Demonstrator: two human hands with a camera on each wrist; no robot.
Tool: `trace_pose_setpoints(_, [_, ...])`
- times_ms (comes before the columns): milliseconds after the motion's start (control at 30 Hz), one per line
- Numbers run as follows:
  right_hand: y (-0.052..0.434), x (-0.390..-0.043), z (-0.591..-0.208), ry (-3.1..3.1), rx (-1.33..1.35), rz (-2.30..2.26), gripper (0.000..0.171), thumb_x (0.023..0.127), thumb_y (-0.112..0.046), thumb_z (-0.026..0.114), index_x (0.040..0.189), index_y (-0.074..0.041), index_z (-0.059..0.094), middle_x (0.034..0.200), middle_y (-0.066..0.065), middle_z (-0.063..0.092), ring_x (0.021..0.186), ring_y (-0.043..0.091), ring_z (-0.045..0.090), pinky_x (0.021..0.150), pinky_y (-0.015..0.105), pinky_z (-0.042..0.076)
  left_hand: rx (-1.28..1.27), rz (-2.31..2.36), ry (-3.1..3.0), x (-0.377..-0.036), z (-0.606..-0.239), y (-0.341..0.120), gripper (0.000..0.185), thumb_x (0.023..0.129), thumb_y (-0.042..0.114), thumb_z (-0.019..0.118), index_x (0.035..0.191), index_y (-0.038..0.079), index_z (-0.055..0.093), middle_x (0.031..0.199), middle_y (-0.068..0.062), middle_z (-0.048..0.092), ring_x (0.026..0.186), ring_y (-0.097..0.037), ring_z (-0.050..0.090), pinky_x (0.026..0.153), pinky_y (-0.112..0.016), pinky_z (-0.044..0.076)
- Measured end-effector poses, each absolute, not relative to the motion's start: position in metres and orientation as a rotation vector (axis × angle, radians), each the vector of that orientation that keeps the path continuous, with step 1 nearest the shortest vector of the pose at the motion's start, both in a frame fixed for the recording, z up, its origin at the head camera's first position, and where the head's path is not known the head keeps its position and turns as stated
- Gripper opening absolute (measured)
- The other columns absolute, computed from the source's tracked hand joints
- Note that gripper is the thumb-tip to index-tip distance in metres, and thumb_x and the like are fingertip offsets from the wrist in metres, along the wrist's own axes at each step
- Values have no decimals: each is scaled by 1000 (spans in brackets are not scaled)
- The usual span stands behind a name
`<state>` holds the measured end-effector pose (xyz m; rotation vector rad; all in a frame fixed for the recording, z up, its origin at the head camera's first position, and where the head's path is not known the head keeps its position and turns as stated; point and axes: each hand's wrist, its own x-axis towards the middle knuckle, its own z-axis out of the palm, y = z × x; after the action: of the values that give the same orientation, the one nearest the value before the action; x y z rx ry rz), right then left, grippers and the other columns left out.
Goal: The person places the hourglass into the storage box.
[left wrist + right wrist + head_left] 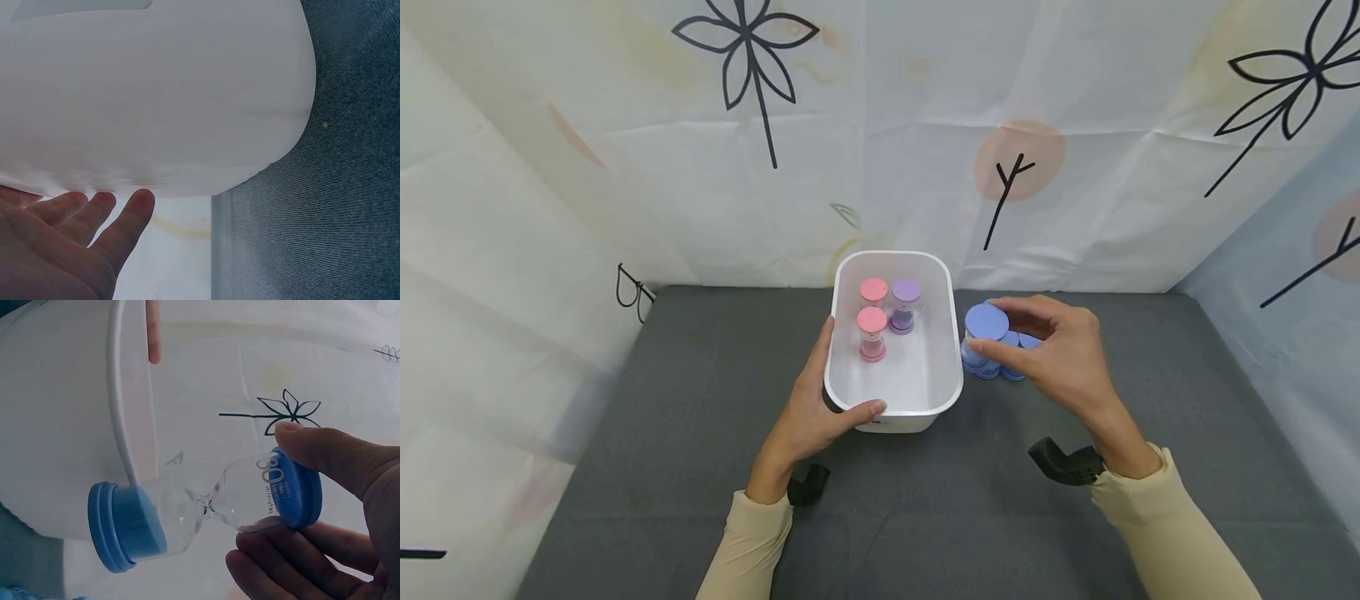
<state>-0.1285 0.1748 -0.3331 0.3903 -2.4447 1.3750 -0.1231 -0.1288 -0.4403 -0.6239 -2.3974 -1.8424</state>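
My right hand (1060, 354) pinches a blue-capped sand timer (206, 506) by one cap, thumb on one side and fingers on the other. Its clear glass has print reading 30 minutes, and blue sand lies at the far end. In the head view the timer stands just right of a white plastic bin (925, 379). My left hand (808, 412) holds the bin at its front left corner, thumb over the front rim and fingers along the left wall (156, 112). Inside the bin stand two pink sand timers (872, 320) and a purple one (906, 292).
More blue sand timers (1014, 372) stand on the dark grey tabletop (730, 400), right of the bin and partly hidden by my right hand. A printed white cloth (910, 183) hangs behind the table and along both sides.
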Motion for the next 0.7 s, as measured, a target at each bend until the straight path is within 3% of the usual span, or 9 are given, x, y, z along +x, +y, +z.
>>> trace_pose_setpoints(200, [174, -132, -327, -2405, 422, 1362, 45, 68, -8, 95, 109, -4, 78, 103, 7, 74, 87, 1, 70, 80, 16, 53, -623, -1875, -2400, -115, -417, -125, 119, 76, 7, 86, 163, 5, 6, 167, -9, 19, 147, -27, 31, 115, -55, 27])
trace_pose_setpoints(467, [178, -135, -310, -2334, 456, 1354, 43, 69, 0, 93, 109, -3, 78, 101, 5, 74, 87, 7, 71, 83, 19, 54, -638, -1825, -2394, -125, -443, -129, 122, 77, 16, 89, 165, 21, 5, 167, 4, 17, 147, -19, 30, 115, -58, 27])
trace_pose_setpoints(700, [169, -140, -304, -2315, 469, 1485, 43, 71, -1, 92, 112, -3, 77, 105, 6, 73, 90, 13, 72, 84, 22, 55, -662, -1834, -2367, -127, -445, -129, 121, 77, 20, 89, 165, 20, 6, 166, 8, 19, 146, -16, 32, 115, -56, 29])
